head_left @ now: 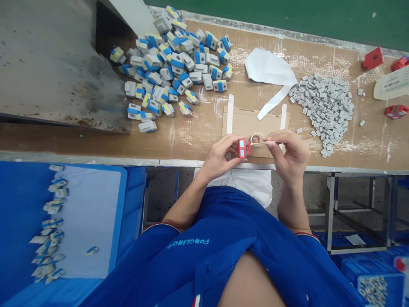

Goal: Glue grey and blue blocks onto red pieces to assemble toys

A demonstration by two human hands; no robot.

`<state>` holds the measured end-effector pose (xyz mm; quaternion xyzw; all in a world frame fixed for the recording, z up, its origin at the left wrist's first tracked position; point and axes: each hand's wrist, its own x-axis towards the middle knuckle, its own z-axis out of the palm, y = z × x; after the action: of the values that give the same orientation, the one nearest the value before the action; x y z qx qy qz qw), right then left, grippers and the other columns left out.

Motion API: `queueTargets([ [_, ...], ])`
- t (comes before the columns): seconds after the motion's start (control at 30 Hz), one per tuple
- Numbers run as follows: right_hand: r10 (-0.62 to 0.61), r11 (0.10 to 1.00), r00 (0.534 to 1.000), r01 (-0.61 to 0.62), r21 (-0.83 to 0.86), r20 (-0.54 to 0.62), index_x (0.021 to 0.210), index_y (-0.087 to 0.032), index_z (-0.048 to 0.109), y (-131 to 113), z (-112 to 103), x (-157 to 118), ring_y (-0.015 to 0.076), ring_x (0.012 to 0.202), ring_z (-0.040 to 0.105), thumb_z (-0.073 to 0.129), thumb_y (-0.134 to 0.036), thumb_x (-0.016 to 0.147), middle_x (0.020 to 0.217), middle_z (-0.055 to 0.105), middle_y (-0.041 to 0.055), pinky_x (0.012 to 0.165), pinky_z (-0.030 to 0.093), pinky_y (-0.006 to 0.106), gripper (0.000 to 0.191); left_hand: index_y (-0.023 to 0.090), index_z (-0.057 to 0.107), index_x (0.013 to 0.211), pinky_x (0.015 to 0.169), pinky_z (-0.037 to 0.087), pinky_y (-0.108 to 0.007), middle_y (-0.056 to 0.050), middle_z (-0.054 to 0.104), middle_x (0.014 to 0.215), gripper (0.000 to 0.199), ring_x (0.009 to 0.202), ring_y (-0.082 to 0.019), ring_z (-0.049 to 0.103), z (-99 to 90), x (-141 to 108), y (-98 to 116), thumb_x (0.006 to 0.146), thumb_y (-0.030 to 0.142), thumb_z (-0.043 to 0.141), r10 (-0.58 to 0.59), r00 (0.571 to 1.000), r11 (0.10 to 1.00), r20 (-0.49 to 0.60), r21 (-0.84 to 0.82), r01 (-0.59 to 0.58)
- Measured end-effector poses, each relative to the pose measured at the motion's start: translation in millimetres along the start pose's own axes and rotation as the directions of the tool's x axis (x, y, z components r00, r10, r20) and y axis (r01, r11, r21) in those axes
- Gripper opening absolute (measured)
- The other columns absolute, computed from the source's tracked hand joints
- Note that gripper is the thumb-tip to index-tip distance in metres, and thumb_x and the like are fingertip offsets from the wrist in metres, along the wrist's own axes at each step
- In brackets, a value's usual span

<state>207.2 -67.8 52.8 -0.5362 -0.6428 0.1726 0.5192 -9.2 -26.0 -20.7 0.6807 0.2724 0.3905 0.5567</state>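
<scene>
My left hand point(223, 154) grips a small red toy vehicle part point(242, 148) with pale blue windows, just above the bench's front edge. Between thumb and fingers, my right hand point(289, 155) pinches a thin, light-coloured stick point(260, 143). The stick's tip reaches the grey and red right side of the part; whether it touches is too small to tell. Behind the stick is a small round container point(256, 138), partly hidden. Under both lies a cardboard sheet point(252, 121) with white strips along its sides.
A heap of grey, blue and yellow toy parts point(177, 64) covers the back left. Small grey pieces point(329, 106) are piled at right, beside a white cloth point(268, 68). Red parts point(373, 59) lie far right. A metal box point(57, 64) and blue bin point(119, 221) stand left.
</scene>
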Motion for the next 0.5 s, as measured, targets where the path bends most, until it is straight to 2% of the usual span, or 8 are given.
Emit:
queueTargets([
  [0.13, -0.023, 0.995, 0.986, 0.006, -0.1, -0.166, 0.089, -0.026, 0.077, 19.3, 0.3, -3.3, 0.0185, 0.081, 0.071, 0.076, -0.033, 0.103, 0.085, 0.076, 0.0011, 0.071, 0.055, 0.035, 0.015, 0.023, 0.066, 0.144, 0.082, 0.07, -0.028, -0.008, 0.07, 0.122, 0.054, 0.102, -0.017, 0.077, -0.7, -0.5, 1.0, 0.094, 0.026, 0.086, 0.008, 1.0, 1.0, -0.001, 0.03, -0.008],
  [0.23, 0.011, 0.986, 0.991, -0.033, -0.164, -0.132, 0.094, -0.026, 0.08, 28.2, 6.0, -10.4, 0.0175, 0.079, 0.068, 0.073, -0.038, 0.105, 0.088, 0.074, 0.0023, 0.067, 0.053, 0.034, 0.017, 0.023, 0.066, 0.145, 0.083, 0.07, -0.027, -0.008, 0.071, 0.124, 0.055, 0.1, -0.016, 0.077, -1.9, -1.5, -0.1, 0.093, 0.025, 0.086, 0.009, 1.0, 1.0, 0.001, 0.026, -0.009],
  [0.33, 0.057, 0.984, 0.997, -0.065, -0.164, -0.049, 0.115, -0.029, 0.081, 33.2, 6.7, -17.9, 0.0167, 0.08, 0.069, 0.07, -0.046, 0.106, 0.103, 0.076, 0.0049, 0.069, 0.056, 0.034, 0.022, 0.024, 0.067, 0.145, 0.086, 0.07, -0.026, -0.009, 0.071, 0.126, 0.057, 0.102, -0.016, 0.078, -3.6, -2.5, -2.8, 0.092, 0.024, 0.087, 0.023, 1.0, 1.0, -0.002, 0.0, -0.023],
  [0.4, 0.086, 0.978, 0.994, -0.098, -0.184, -0.07, 0.125, -0.029, 0.079, 38.0, -2.8, -21.2, 0.0177, 0.084, 0.07, 0.066, -0.051, 0.107, 0.111, 0.077, 0.0066, 0.073, 0.058, 0.035, 0.031, 0.025, 0.068, 0.146, 0.086, 0.07, -0.027, -0.009, 0.072, 0.126, 0.059, 0.104, -0.017, 0.079, -4.5, -2.8, -4.4, 0.091, 0.025, 0.088, 0.03, 1.0, 1.0, -0.006, -0.01, -0.03],
  [0.5, 0.141, 0.933, 0.962, -0.209, -0.294, -0.235, 0.118, -0.027, 0.079, 49.4, -31.7, -23.8, 0.0217, 0.093, 0.073, 0.056, -0.055, 0.111, 0.104, 0.077, 0.0069, 0.083, 0.059, 0.04, 0.037, 0.025, 0.068, 0.146, 0.085, 0.07, -0.028, -0.009, 0.072, 0.126, 0.06, 0.104, -0.018, 0.079, -5.1, -3.0, -4.9, 0.089, 0.023, 0.088, 0.038, 0.999, 0.999, -0.014, -0.004, -0.038],
])
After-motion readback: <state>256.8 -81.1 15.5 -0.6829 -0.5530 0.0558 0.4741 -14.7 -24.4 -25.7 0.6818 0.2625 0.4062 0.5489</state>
